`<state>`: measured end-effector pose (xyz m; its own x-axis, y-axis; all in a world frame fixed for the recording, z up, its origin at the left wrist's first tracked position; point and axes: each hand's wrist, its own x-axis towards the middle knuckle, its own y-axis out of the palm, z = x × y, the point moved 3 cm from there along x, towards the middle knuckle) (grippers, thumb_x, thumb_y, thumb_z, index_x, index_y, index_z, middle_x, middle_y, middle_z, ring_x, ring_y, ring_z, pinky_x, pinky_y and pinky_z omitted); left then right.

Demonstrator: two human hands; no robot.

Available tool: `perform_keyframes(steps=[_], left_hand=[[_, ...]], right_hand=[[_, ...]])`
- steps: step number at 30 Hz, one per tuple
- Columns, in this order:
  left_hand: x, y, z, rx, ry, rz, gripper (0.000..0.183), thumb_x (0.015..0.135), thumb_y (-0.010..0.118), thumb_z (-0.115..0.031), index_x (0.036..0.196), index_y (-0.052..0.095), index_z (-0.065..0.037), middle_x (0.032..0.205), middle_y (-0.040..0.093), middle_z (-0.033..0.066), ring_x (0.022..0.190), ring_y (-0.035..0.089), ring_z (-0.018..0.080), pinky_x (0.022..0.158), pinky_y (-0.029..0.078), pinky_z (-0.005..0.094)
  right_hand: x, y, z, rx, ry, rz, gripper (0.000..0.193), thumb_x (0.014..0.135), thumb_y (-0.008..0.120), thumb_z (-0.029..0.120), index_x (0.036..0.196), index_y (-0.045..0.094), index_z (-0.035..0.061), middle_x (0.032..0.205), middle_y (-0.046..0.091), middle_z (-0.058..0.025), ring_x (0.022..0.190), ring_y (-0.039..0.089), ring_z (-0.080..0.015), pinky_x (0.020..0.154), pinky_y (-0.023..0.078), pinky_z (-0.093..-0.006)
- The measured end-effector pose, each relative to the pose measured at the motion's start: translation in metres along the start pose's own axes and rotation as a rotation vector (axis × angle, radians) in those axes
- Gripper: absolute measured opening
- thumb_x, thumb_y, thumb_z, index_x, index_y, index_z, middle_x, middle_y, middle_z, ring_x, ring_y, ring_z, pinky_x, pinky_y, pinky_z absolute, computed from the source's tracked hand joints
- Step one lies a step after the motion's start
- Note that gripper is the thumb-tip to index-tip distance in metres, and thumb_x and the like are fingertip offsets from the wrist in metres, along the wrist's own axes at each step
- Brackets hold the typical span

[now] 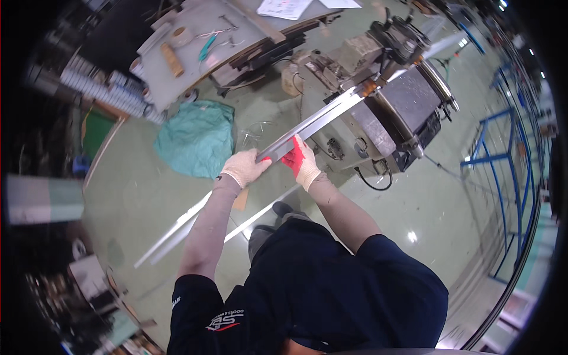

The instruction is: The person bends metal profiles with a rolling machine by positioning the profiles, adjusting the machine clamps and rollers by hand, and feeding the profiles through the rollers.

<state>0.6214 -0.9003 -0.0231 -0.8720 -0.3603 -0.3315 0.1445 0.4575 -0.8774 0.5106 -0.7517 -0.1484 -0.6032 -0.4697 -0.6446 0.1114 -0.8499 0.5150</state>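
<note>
A long silvery metal profile slants up and to the right from my hands into a grey machine. My left hand, in a white glove with red on the fingers, is closed around the profile's near end. Further along its right side, my right hand grips the same bar, the red palm of its glove showing and some fingers hidden under the metal. At the machine, the profile passes beside an orange-brown part below a dark upper assembly.
A teal sack lies on the floor to the left. Behind it stands a worktable with tape, a teal-handled tool and papers. Long pale strips lie near my feet. A blue metal frame is at the right.
</note>
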Motion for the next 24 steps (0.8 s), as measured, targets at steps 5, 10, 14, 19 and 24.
perform_keyframes(steps=[5, 10, 14, 19, 24], left_hand=[[0.024, 0.011, 0.04, 0.06, 0.192, 0.217, 0.051, 0.1, 0.057, -0.052, 0.115, 0.069, -0.004, 0.103, 0.074, 0.0273, 0.105, 0.07, 0.0438, 0.094, 0.054, 0.0526], [0.022, 0.028, 0.049, -0.015, 0.298, 0.135, 0.044, 0.104, 0.054, -0.045, 0.108, 0.066, -0.003, 0.102, 0.072, 0.0285, 0.101, 0.069, 0.0473, 0.089, 0.053, 0.0573], [0.028, 0.032, 0.055, -0.047, 0.371, 0.117, 0.043, 0.104, 0.055, -0.042, 0.108, 0.065, -0.001, 0.101, 0.072, 0.0293, 0.1, 0.068, 0.0489, 0.088, 0.053, 0.0575], [0.025, 0.041, 0.07, -0.08, 0.401, 0.103, 0.04, 0.105, 0.055, -0.038, 0.109, 0.064, 0.0, 0.102, 0.071, 0.0302, 0.101, 0.067, 0.0496, 0.088, 0.052, 0.0575], [0.019, 0.041, 0.077, -0.123, 0.423, 0.091, 0.037, 0.105, 0.055, -0.036, 0.108, 0.064, 0.0, 0.102, 0.071, 0.0299, 0.101, 0.067, 0.0497, 0.087, 0.052, 0.0575]], right_hand=[[0.01, 0.019, -0.019, 0.023, -0.2, -0.199, 0.044, 0.103, 0.064, 0.051, 0.128, 0.061, 0.0162, 0.105, 0.064, 0.0004, 0.09, 0.064, -0.0146, 0.077, 0.053, -0.0353], [0.017, 0.029, -0.035, 0.129, -0.433, -0.321, 0.034, 0.105, 0.064, 0.044, 0.119, 0.065, 0.0126, 0.099, 0.063, 0.001, 0.088, 0.059, -0.0128, 0.075, 0.051, -0.0323], [0.023, 0.043, -0.042, 0.321, -0.677, -0.338, 0.029, 0.106, 0.065, 0.038, 0.112, 0.067, 0.0099, 0.095, 0.063, 0.0022, 0.084, 0.057, -0.0116, 0.076, 0.048, -0.0311], [0.019, 0.058, -0.05, 0.398, -0.659, -0.443, 0.025, 0.106, 0.064, 0.035, 0.107, 0.066, 0.0102, 0.082, 0.06, 0.0032, 0.07, 0.055, -0.0097, 0.063, 0.045, -0.0302], [0.015, 0.063, -0.058, 0.376, -0.663, -0.462, 0.024, 0.107, 0.062, 0.035, 0.103, 0.065, 0.011, 0.08, 0.058, 0.0034, 0.07, 0.053, -0.0096, 0.062, 0.044, -0.0296]])
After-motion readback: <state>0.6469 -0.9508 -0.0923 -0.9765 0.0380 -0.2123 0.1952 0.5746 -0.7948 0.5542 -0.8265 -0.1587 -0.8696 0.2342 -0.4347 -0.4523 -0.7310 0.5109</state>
